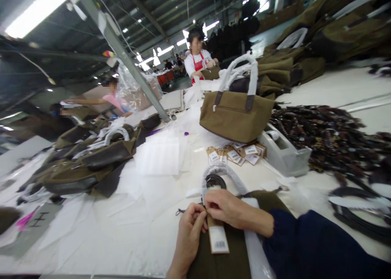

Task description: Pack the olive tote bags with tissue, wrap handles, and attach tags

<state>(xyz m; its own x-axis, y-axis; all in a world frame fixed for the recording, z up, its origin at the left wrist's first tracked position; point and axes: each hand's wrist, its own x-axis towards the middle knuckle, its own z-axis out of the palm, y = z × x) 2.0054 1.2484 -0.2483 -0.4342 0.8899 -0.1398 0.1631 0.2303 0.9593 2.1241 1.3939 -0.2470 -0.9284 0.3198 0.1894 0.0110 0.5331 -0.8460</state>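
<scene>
An olive-green handbag (pixel 224 262) lies in front of me at the lower edge of the view. Its handle (pixel 224 169) is wrapped in white film and stands up, with a coiled dark strap (pixel 216 182) inside the loop. Against the bag hangs a brown hang tag (pixel 218 239) with a white barcode label. My left hand (pixel 190 234) is closed, thumb and forefinger pinching at the tag's upper end. My right hand (pixel 227 207) pinches at the same spot from the other side, by the handle's base. The fingers hide any string there.
A finished-looking olive handbag (pixel 236 116) stands behind loose hang tags (pixel 236 153) and a grey tape dispenser (pixel 284 154). Dark straps (pixel 336 136) are heaped at right. More bags (pixel 88 165) and white paper sheets (pixel 157 156) lie left. Co-workers, one in a red apron (pixel 198 63), work beyond.
</scene>
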